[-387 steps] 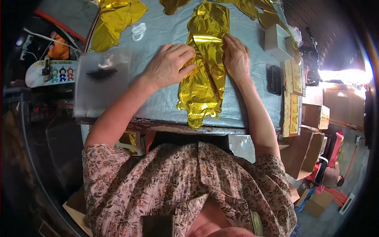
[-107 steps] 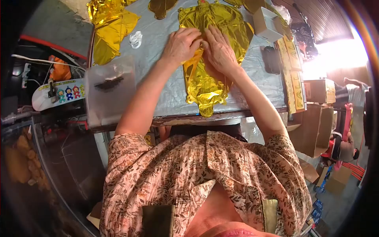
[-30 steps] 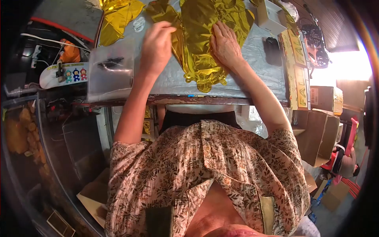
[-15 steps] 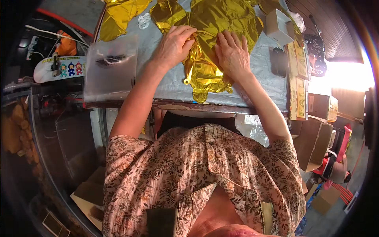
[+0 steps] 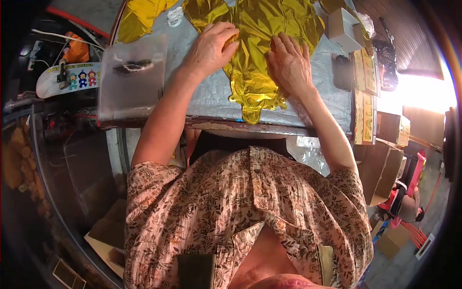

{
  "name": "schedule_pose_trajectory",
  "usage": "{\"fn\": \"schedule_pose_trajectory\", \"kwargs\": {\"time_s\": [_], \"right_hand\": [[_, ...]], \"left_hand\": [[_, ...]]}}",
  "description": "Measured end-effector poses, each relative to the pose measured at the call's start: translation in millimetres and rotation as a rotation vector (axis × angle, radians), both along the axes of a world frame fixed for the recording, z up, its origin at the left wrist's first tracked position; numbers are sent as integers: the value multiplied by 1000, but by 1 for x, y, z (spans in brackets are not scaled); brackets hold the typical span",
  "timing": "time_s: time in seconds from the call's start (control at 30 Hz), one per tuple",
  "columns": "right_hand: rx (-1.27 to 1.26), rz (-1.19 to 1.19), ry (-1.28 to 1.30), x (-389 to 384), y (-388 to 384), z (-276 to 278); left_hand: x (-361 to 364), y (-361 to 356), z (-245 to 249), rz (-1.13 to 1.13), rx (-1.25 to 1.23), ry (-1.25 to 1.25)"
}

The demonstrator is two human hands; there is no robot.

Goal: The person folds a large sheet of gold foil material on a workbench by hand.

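Observation:
A flat, uninflated gold foil balloon [image 5: 262, 45] lies on the covered table, its narrow tabbed end pointing toward me near the front edge. My left hand [image 5: 211, 50] is at the balloon's left edge, thumb and fingers apart, fingertips at the foil. On the right side, my right hand [image 5: 290, 65] rests on the foil with its fingers stretched out. More gold foil [image 5: 142, 19] lies at the far left of the table. Close to it sits a small bundle of white ribbon or string [image 5: 175, 17].
A clear plastic sleeve [image 5: 132, 82] with something dark lies left. A white open box [image 5: 345, 30], a dark computer mouse [image 5: 342, 72] and lettered boxes [image 5: 364, 118] line the table's right side. A skateboard deck [image 5: 70, 79] is beyond the left edge; cardboard boxes [image 5: 382, 168] stand right.
The balloon's lower part has spread flatter and its tabbed end has shifted slightly right. My left hand has moved up a little; my right hand has shifted slightly right.

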State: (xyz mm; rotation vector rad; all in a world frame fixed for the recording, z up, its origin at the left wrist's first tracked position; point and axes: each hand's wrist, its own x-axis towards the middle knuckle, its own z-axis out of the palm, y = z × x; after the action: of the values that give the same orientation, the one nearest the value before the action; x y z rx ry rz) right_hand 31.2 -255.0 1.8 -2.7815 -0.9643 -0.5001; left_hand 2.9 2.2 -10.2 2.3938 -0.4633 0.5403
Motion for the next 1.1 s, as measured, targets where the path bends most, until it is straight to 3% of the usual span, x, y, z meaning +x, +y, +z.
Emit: {"fn": "schedule_pose_trajectory", "kwargs": {"time_s": [0.2, 0.27, 0.4, 0.6, 0.7, 0.8, 0.87, 1.0, 1.1], "right_hand": [[-82, -32, 215, -1, 2, 12], [80, 55, 70, -6, 6, 25], [127, 55, 83, -5, 6, 21], [59, 47, 150, -1, 2, 22], [53, 109, 18, 2, -2, 19], [63, 72, 183, 2, -3, 23], [57, 83, 78, 4, -4, 17], [71, 32, 104, 4, 0, 16], [-53, 76, 49, 9, 1, 18]], "left_hand": [[6, 7, -10, -59, 36, -75], [1, 0, 6, -41, -49, -48], [-4, -2, 12, -38, -138, -49], [-4, -1, 13, -36, -118, -47], [-5, -1, 13, -50, -146, -22], [-5, -1, 13, -32, -126, -27], [-6, -1, 14, -28, -122, -10], [-6, -1, 13, -30, -118, -24], [-6, -1, 15, -44, -125, -3]]}}
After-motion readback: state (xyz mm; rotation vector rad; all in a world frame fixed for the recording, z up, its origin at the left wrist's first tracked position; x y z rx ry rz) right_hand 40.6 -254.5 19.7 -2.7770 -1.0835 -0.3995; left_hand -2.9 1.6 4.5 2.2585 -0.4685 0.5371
